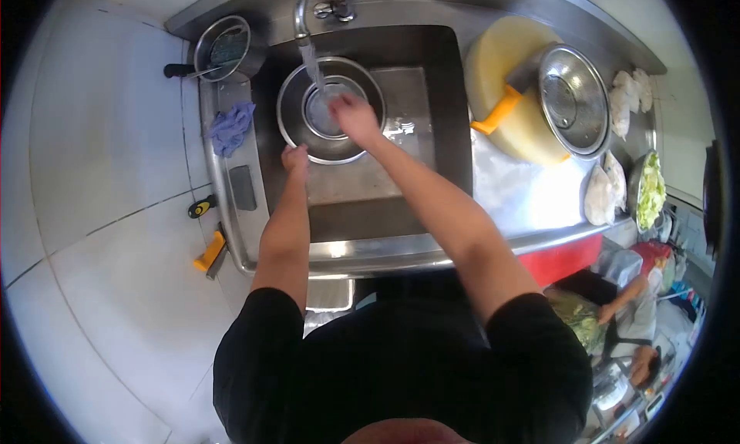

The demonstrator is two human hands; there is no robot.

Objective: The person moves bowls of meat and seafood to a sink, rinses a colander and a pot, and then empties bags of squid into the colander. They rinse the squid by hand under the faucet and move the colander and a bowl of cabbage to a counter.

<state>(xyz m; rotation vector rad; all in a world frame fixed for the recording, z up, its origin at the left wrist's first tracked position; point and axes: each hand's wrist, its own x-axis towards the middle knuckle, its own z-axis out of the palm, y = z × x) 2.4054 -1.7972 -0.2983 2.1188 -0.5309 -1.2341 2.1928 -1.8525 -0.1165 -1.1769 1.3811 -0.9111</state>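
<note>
A round metal bowl [287, 109] stands in the sink [362, 219] under the tap [302, 20], and running water [311, 62] falls into it. My left hand [295, 159] is closed on the bowl's near-left rim. Over the middle of the bowl, in or beside the stream, is my right hand [356, 119]; its fingers are blurred, and whether they hold anything is hidden.
Right of the sink lie a round yellowish board [501, 51], an orange-handled knife [501, 109] and a metal colander [570, 97]. A purple cloth [231, 128] and a metal pot [223, 47] sit on the left edge. Another person [636, 313] works at lower right.
</note>
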